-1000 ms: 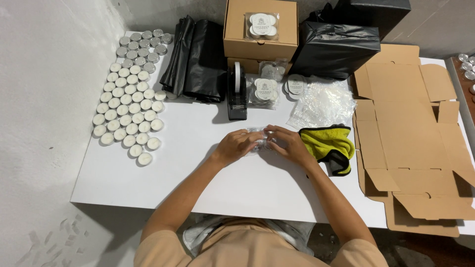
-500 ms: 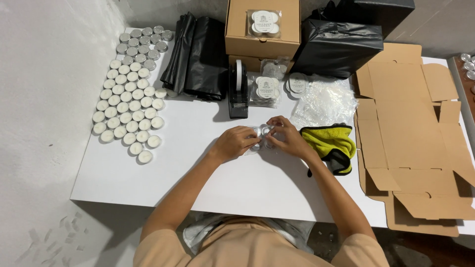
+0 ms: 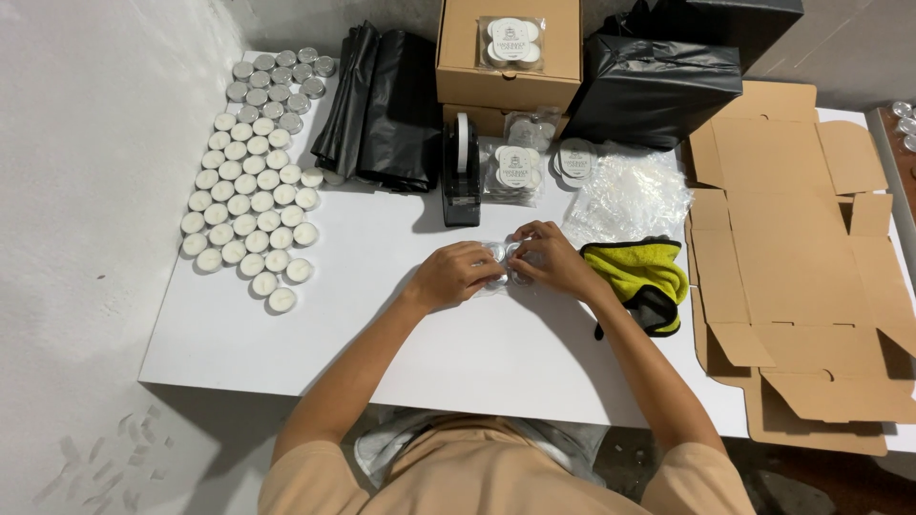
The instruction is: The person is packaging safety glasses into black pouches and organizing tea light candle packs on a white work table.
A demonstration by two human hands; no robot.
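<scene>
Pressing closer than before, both hands (image 3: 506, 269) pinch the clear candle packet (image 3: 504, 257).

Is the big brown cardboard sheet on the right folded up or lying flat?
Flat: the brown cardboard sheet lies unfolded, flaps spread.

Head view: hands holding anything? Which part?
Both. The left hand and right hand pinch a small clear packet of tealights by its opposite ends, low over the white table.
</scene>
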